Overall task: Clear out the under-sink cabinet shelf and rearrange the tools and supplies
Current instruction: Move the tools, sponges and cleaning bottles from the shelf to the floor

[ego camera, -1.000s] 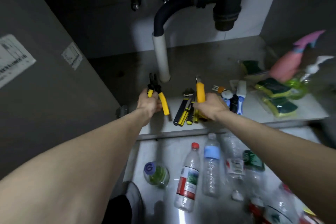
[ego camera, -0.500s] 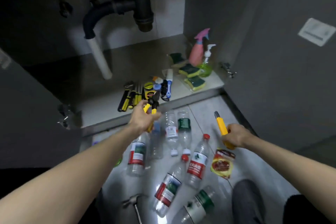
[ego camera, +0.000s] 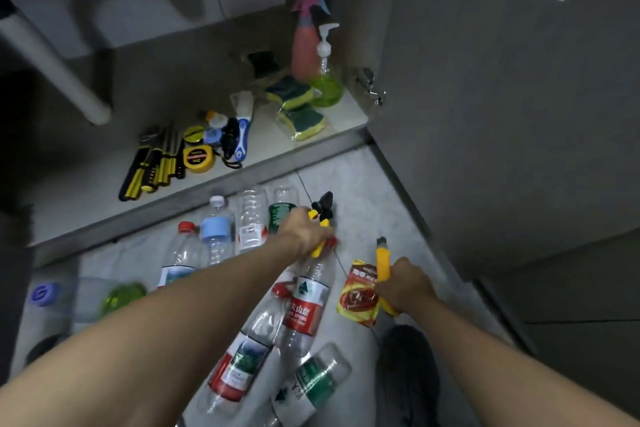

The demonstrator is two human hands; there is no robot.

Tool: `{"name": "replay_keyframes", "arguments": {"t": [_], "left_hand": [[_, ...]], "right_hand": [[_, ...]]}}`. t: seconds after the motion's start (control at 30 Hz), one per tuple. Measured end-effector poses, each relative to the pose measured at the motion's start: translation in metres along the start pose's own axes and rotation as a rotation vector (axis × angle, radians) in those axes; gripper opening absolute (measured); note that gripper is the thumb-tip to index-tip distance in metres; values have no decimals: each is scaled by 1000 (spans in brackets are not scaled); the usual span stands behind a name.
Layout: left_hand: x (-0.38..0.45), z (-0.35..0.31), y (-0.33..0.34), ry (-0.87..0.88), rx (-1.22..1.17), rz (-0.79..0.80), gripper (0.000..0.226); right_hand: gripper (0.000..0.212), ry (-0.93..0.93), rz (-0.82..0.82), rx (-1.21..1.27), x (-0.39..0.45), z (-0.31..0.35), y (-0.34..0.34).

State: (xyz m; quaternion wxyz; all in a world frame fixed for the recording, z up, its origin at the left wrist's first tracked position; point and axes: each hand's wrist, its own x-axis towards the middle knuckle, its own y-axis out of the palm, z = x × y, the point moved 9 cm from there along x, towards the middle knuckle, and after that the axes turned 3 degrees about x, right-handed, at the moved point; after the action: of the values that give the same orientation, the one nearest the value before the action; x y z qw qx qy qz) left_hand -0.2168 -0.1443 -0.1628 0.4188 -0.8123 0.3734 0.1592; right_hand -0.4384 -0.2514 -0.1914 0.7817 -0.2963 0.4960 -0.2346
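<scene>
While your left hand (ego camera: 304, 230) grips pliers (ego camera: 321, 218) above the bottles (ego camera: 304, 302), your right hand (ego camera: 403, 284) clasps a knife (ego camera: 382, 263) beside it.

Clear glossy plastic bottles (ego camera: 304, 302), matt grey cabinet door (ego camera: 502, 97), shiny foil packet (ego camera: 358, 293).

both hands (ego camera: 304, 230) (ego camera: 403, 289) clenched, arms outstretched
</scene>
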Motion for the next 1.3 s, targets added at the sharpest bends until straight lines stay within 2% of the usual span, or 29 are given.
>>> {"name": "replay_keyframes", "arguments": {"t": [0.1, 0.27, 0.4, 0.47, 0.67, 0.8, 0.93, 1.17, 1.27, 1.3], "left_hand": [[39, -9, 20, -24, 13, -1, 34], [83, -14, 32, -15, 71, -38, 61], [98, -5, 25, -7, 12, -86, 68], [98, -4, 23, 40, 29, -89, 64], [81, 0, -4, 138, -111, -131, 29], [52, 3, -45, 254, -123, -177, 22], [22, 27, -105, 262, -19, -245, 19], [-15, 88, -235, 101, 66, -385, 17], [-21, 113, -281, 4, 236, -443, 2], [-21, 121, -294, -27, 264, -455, 8]], "right_hand": [[43, 6, -16, 102, 12, -2, 5], [43, -43, -82, 84, 25, 11, 3], [42, -58, -46, 94, 44, 26, 6], [37, -75, -27, 115, 50, 34, 11], [20, -65, -27, 119, 52, 52, 16], [18, -137, -86, -27, 49, 80, -7], [22, -245, -180, -26, 36, 140, -31], [24, -483, -161, -49, -3, 269, -16], [25, -559, -117, -74, -19, 316, 5], [23, -584, -107, -79, -23, 331, 12]]}}
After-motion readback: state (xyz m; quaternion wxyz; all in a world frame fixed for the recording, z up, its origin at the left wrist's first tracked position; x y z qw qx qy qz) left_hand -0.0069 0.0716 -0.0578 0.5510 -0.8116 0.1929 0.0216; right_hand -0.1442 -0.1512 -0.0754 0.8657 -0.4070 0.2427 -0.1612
